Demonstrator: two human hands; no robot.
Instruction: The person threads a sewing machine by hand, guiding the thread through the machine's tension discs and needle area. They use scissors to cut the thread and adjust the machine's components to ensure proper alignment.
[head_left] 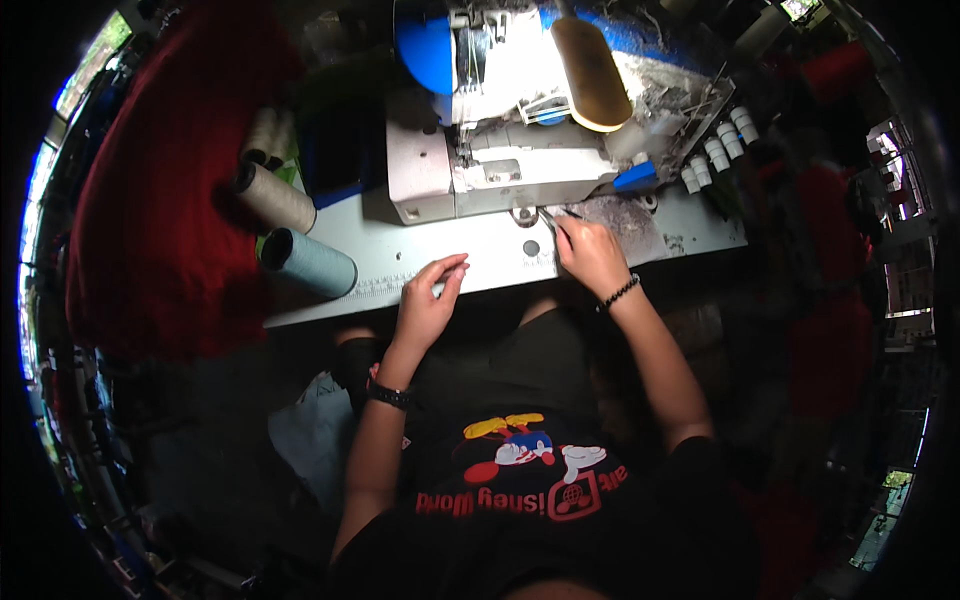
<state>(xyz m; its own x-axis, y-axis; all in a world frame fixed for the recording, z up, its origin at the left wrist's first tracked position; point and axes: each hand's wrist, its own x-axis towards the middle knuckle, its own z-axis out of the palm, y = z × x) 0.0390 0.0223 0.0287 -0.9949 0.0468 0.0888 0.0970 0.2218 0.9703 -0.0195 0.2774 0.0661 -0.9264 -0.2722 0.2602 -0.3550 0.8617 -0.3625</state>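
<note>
My right hand (592,250) is closed on a thin dark metal tool (547,216) at the front of the white sewing machine (520,190). The tool's tip points toward the machine's base; its exact kind is too small to tell. My left hand (430,298) rests at the front edge of the white table (470,240), with fingers loosely bent, thumb apart and nothing visible held. Between the hands, a dark round spot (531,248) marks the tabletop. Grey lint (625,222) lies on the table to the right of my right hand.
A pale blue thread cone (310,263) and a beige one (275,199) lie at the table's left. Red cloth (170,200) is heaped beyond them. A lamp (590,75) hangs over the machine. Several small white spools (716,153) stand at the right.
</note>
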